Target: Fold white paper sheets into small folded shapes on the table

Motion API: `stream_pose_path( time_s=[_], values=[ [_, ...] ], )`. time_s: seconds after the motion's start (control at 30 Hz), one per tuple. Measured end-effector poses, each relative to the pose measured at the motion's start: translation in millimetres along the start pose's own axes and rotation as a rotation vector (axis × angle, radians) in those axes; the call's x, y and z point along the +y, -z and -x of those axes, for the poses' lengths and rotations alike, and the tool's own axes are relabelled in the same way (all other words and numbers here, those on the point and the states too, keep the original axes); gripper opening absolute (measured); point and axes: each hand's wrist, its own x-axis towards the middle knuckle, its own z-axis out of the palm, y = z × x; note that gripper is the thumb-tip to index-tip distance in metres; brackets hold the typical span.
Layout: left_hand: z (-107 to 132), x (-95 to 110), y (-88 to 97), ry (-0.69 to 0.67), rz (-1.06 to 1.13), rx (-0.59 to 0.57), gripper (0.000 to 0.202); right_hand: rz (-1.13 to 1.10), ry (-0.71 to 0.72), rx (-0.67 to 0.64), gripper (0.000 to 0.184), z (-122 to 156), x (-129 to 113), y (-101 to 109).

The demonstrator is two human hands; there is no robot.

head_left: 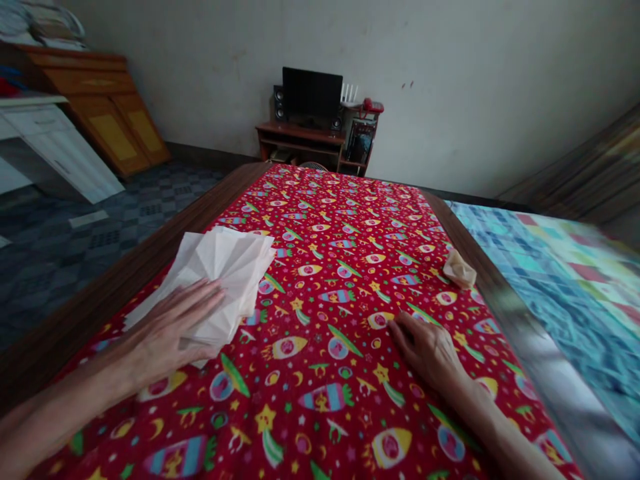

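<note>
My left hand (193, 310) lies flat on a stack of creased white paper sheets (235, 257), fingers stretched out over it. The top sheet has fold lines fanning out from its middle, and the sheets under it are slightly askew. My right hand (425, 343) rests on the red patterned cloth (320, 360), its fingers curled in and nothing visible in them. Farther off, near the cloth's right edge, sits a small crumpled cream-coloured piece (459, 270), perhaps folded paper; neither hand touches it.
Dark wooden borders (480, 260) flank the cloth. To the right lies a blue patchwork bedspread (550, 287). Against the far wall, a desk (300, 133) bears a monitor (313, 97), speakers and a red telephone (373, 107). A wooden cabinet (107, 113) stands at the left.
</note>
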Motion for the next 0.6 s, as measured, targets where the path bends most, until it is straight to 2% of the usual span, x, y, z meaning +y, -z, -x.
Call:
stream_pose_path(
  time_s=[0.13,0.33,0.47,0.6],
  values=[
    [23,-23,-6.6,-0.010,0.045,-0.047,0.059,-0.026,-0.017,-0.012,0.035,0,1,1],
    [15,-33,-3.4,-0.013,0.227,-0.089,0.049,-0.032,-0.023,-0.040,0.034,1,2,1],
    [8,-30,0.9,-0.027,0.252,-0.093,0.045,-0.033,-0.020,-0.037,0.035,1,3,1],
    [3,-13,6.7,-0.013,0.160,-0.086,0.039,-0.017,0.004,-0.012,0.036,2,6,-1]
  ],
)
